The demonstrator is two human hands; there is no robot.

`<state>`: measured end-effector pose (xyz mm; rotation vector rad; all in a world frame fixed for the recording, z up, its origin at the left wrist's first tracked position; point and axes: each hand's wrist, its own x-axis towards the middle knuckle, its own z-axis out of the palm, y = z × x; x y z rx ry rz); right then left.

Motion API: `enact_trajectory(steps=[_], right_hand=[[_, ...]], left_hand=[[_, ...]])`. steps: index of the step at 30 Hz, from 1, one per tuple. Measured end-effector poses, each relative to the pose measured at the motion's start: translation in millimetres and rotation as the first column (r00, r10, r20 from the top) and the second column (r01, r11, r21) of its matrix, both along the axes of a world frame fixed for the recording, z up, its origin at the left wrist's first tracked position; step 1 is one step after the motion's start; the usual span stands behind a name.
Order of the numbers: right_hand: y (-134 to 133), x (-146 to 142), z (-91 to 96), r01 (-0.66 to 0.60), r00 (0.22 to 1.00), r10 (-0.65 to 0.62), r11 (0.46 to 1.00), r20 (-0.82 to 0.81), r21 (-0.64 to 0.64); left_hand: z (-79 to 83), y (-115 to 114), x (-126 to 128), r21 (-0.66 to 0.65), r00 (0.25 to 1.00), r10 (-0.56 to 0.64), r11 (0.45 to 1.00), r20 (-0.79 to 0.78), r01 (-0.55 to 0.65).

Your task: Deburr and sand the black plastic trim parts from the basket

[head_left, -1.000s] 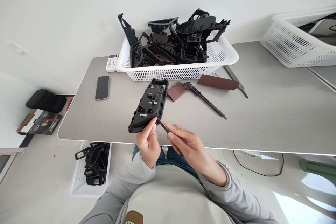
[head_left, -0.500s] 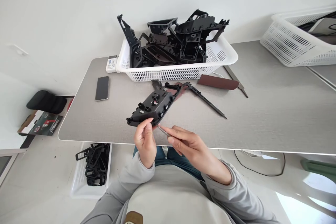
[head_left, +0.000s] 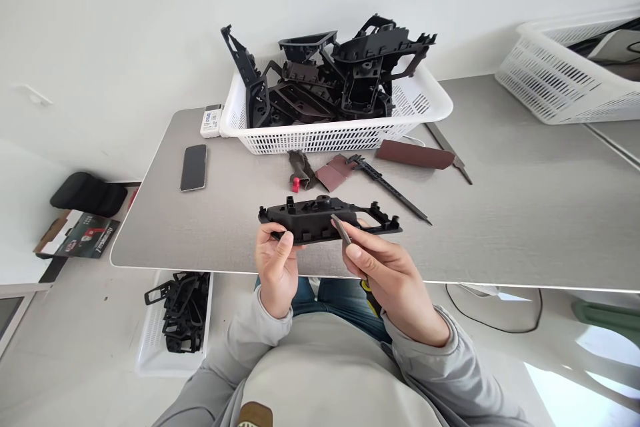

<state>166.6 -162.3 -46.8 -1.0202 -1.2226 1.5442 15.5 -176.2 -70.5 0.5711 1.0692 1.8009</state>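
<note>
My left hand (head_left: 277,263) grips the left end of a black plastic trim part (head_left: 313,223), thumb in front. The part is held above the table's front edge, its long side wall facing me and its open frame end to the right. In my right hand (head_left: 385,273) is a small flat metal file (head_left: 342,229), its tip at the part's side wall; whether it touches, I cannot tell. A yellow and black handle (head_left: 370,297) shows below that hand. Behind the part lie a black caliper (head_left: 393,190), a piece of brown sandpaper (head_left: 335,172) and a dark crumpled cloth-like item (head_left: 301,170) with a red tip.
A white basket (head_left: 315,141) piled with black plastic parts stands at the back. To its front right are a brown sandpaper roll (head_left: 415,154) and a larger file (head_left: 445,147). A phone (head_left: 194,167) lies left. Another white basket (head_left: 555,87) stands right; a floor bin (head_left: 150,353) holds similar parts.
The trim part has been turned from slanting to nearly level, its side wall now facing me. My right hand has moved right, and the file tip has shifted from the near edge to the side wall.
</note>
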Motion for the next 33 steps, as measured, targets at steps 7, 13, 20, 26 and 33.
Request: enact_trajectory(steps=[7, 13, 20, 26, 33], right_hand=[[-2.5, 0.5, 3.1, 0.001, 0.997, -0.013, 0.986, 0.074, 0.169], [-2.6, 4.2, 2.1, -0.076, 0.991, 0.023, 0.909, 0.132, 0.410], [-6.8, 7.8, 0.5, -0.190, 0.967, 0.062, 0.820, 0.247, 0.539], [-9.0, 10.9, 3.9, -0.264, 0.942, 0.052, 0.724, 0.330, 0.638], [-5.4, 10.8, 2.3, -0.232, 0.957, 0.038, 0.696, 0.287, 0.679]], left_hand=[[8.6, 2.6, -6.7, -0.014, 0.984, -0.131, 0.991, 0.122, 0.134], [10.3, 1.5, -14.3, -0.028, 0.972, -0.198, 0.979, 0.125, 0.203], [6.0, 4.7, -24.2, -0.058, 0.951, -0.275, 0.957, 0.139, 0.285], [0.5, 3.6, -33.1, 0.062, 0.935, -0.334, 0.942, 0.117, 0.329], [-0.3, 0.3, -32.6, 0.167, 0.917, -0.372, 0.922, 0.141, 0.348]])
